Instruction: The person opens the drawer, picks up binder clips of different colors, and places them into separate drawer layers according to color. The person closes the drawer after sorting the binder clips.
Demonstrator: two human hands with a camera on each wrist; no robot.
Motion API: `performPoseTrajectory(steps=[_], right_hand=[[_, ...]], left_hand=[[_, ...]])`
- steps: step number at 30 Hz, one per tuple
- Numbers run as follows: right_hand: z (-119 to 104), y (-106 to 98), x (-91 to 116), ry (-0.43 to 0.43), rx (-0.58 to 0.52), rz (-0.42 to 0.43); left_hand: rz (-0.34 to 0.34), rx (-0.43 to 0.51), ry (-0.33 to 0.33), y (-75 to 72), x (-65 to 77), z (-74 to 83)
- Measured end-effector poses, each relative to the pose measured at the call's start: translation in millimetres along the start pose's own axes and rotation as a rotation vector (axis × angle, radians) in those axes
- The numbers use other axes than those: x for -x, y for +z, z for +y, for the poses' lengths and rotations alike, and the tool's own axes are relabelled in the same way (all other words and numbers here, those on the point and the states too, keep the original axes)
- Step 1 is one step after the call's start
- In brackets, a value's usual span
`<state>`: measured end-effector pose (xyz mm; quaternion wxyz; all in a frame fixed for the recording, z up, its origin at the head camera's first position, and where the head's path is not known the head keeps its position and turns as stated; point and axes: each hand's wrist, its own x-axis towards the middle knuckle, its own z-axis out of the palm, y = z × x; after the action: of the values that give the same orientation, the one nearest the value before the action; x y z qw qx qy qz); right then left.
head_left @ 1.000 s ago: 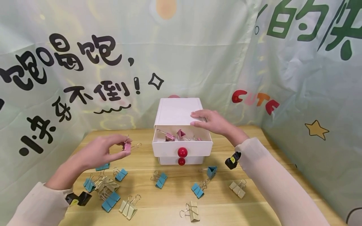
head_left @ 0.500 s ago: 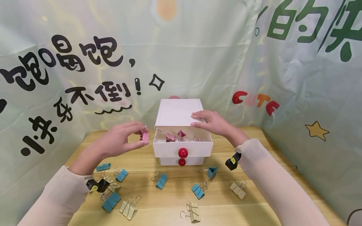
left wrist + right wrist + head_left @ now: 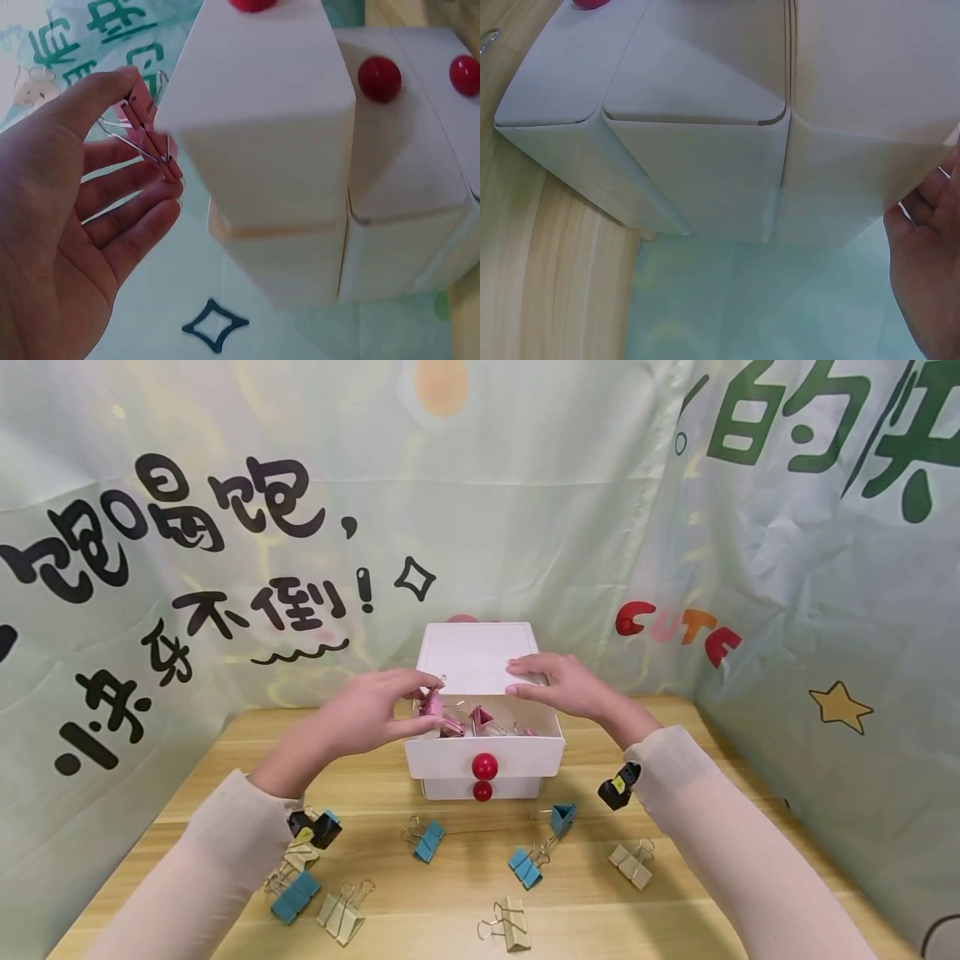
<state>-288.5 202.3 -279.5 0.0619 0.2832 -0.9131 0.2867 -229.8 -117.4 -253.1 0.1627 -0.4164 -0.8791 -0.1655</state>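
Note:
My left hand (image 3: 378,710) pinches a pink binder clip (image 3: 432,702) between thumb and fingers, over the left side of the pulled-out top drawer (image 3: 483,757). In the left wrist view the binder clip (image 3: 146,131) is beside the drawer's wall (image 3: 262,165), its wire handles showing. More pink binder clips (image 3: 482,718) lie inside the drawer. My right hand (image 3: 562,683) rests on the right front edge of the white drawer box (image 3: 472,652), fingers on its top. From the right wrist, part of that hand (image 3: 926,262) shows against the box's side (image 3: 840,187).
Red round knobs (image 3: 485,766) sit on the drawer fronts. Blue binder clips (image 3: 428,841) and cream binder clips (image 3: 514,923) are scattered over the wooden table (image 3: 420,910) in front. A printed cloth (image 3: 570,527) hangs close behind the box.
My left hand has carried the pink binder clip rightward from above the table's left side to over the open drawer. The right hand has stayed on the box.

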Motion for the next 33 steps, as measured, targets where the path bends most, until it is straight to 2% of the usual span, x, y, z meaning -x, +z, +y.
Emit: performPoseTrajectory(steps=[7,18,24,29,33], right_hand=[[0.0,-1.0,-0.5,-0.007,-0.001,0.003],[-3.0,-3.0,0.4,-0.01,0.021,-0.011],[-3.9,-1.4,-0.1,0.01,0.023,-0.022],[-3.8,-0.2,-0.6,0.002,0.027,-0.016],[-3.5,-0.9,-0.1,0.002,0.028,-0.011]], left_hand=[[-0.048,0.026,-0.011,13.1,-23.4,15.6],[-0.11,-0.037,-0.024,28.6,-45.6,32.8],[-0.099,-0.062,0.021,35.0,-50.6,35.2],[-0.074,-0.053,0.092,36.5,-48.3,33.7],[-0.049,-0.032,0.102,35.2,-44.7,34.5]])
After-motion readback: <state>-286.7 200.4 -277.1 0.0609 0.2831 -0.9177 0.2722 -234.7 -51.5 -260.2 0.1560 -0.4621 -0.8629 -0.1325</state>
